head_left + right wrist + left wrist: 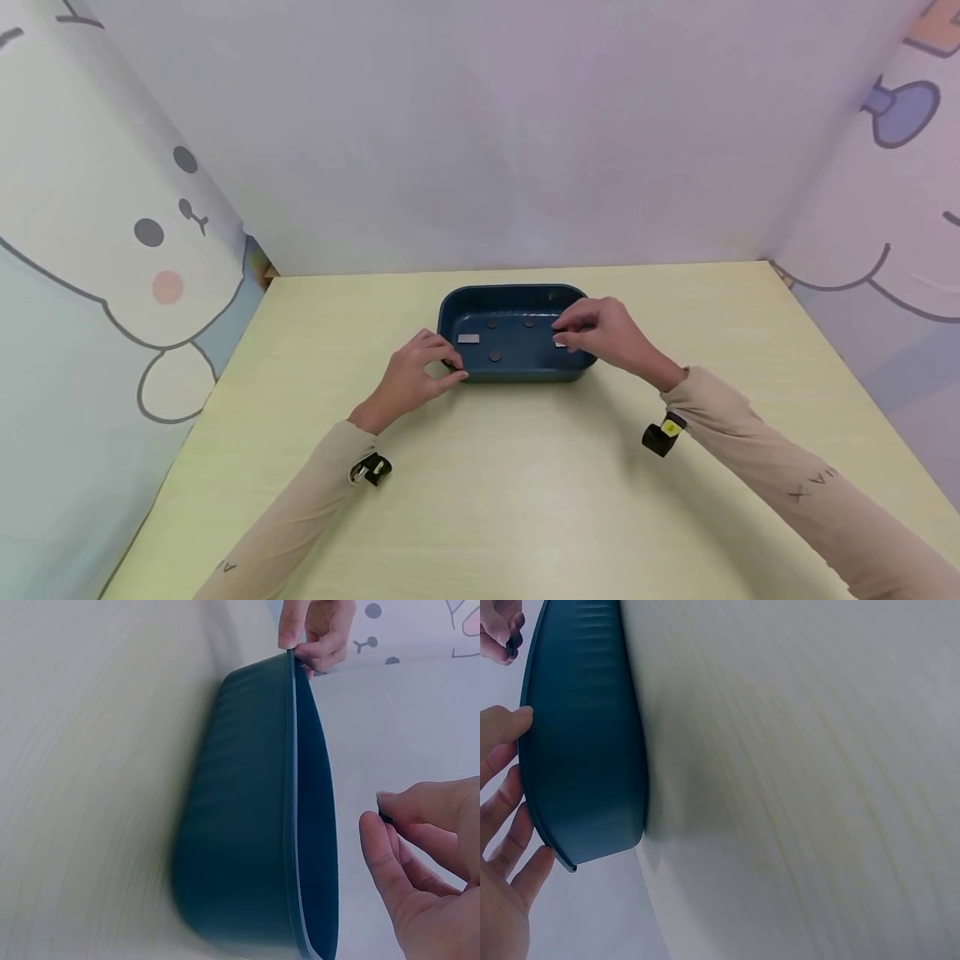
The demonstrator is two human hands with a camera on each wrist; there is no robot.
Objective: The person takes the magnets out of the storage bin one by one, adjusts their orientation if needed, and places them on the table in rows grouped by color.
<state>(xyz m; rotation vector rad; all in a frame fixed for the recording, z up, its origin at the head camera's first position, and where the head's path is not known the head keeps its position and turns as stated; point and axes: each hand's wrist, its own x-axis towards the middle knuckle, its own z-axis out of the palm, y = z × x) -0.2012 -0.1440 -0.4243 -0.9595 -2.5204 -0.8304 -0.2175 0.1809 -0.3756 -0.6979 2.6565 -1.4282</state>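
A dark blue rectangular tray (517, 375) with rounded corners stands on the table. My left hand (415, 372) grips its rim at the left front corner, thumb outside and fingers over the edge. My right hand (600, 331) is over the tray's right end, pinching a small dark piece (385, 818) between thumb and fingertips; I cannot tell its exact kind. Inside the tray lie small dark round discs (492, 323) and a white rectangular piece (468, 338). Under my right fingers another white piece (559, 344) shows, partly hidden.
The pale wood-patterned table (495, 483) extends around the tray. Behind it rises a plain white wall (517, 142), with cartoon-printed panels (112, 208) at either side. Black cameras (660, 439) are strapped to both wrists.
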